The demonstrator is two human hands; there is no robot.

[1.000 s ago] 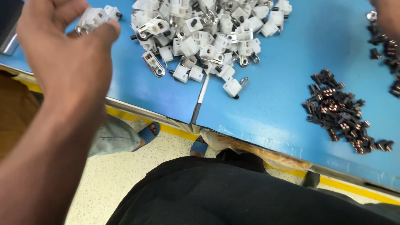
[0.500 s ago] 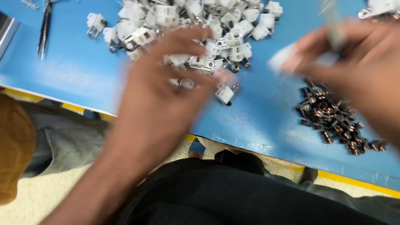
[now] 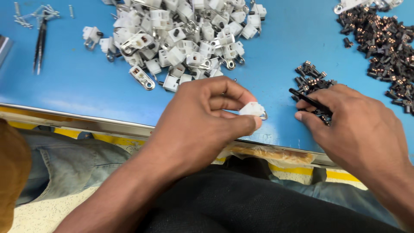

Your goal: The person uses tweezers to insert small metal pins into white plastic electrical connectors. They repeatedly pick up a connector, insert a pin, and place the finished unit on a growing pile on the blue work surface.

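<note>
My left hand (image 3: 202,116) pinches a small white plastic part with a metal ring (image 3: 253,109) between thumb and fingers, just above the blue table's front edge. My right hand (image 3: 358,125) holds thin black tweezers (image 3: 308,99), their tip near a small heap of dark copper-wound pieces (image 3: 311,80). The two hands are a short gap apart. A big pile of white plastic parts with metal clips (image 3: 185,39) lies on the blue table (image 3: 77,86) behind my left hand.
A larger heap of dark copper-wound pieces (image 3: 384,39) lies at the far right. Another pair of tweezers (image 3: 40,45) and several small springs (image 3: 36,13) lie at the far left. A metal rim (image 3: 86,121) edges the table; my lap is below.
My left hand came down from the left, reached the white pile and now holds one white part near the front edge. My right hand came into view with the tweezers and lowered to the small dark heap.
</note>
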